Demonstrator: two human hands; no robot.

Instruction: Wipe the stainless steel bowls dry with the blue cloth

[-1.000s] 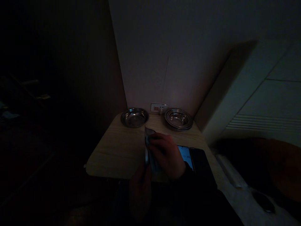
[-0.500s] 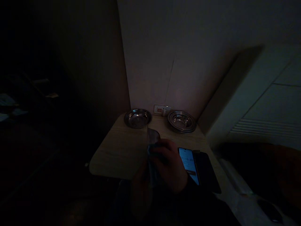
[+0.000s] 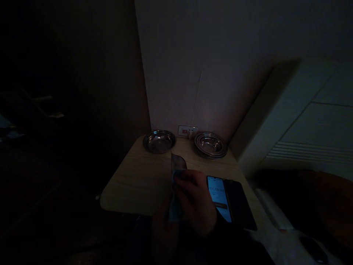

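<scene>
My right hand [image 3: 194, 197] is closed on a blue cloth [image 3: 175, 211] and presses it against a thin metal plate [image 3: 178, 161]. The plate is held up on edge over the front of the table, its rounded grey top showing above my fingers. Lower down, my left hand [image 3: 164, 228] grips the plate's bottom part; its fingers are mostly lost in the dark. Behind them on the table lies a shallow steel dish [image 3: 159, 141] to the left. A stack of steel dishes [image 3: 211, 145] stands to the right, by the wall.
A lit phone [image 3: 219, 197] showing a timer lies right of my hands, in or beside a dark flip case [image 3: 240, 204]. The wooden table [image 3: 132, 184] meets a wall with a power socket [image 3: 188, 131]. Dark bedding [image 3: 298, 195] is at the right.
The view has shifted slightly, so the table sits a little lower and further left. My hands still hold the plate and cloth; more of the cloth shows below my right fingers.
</scene>
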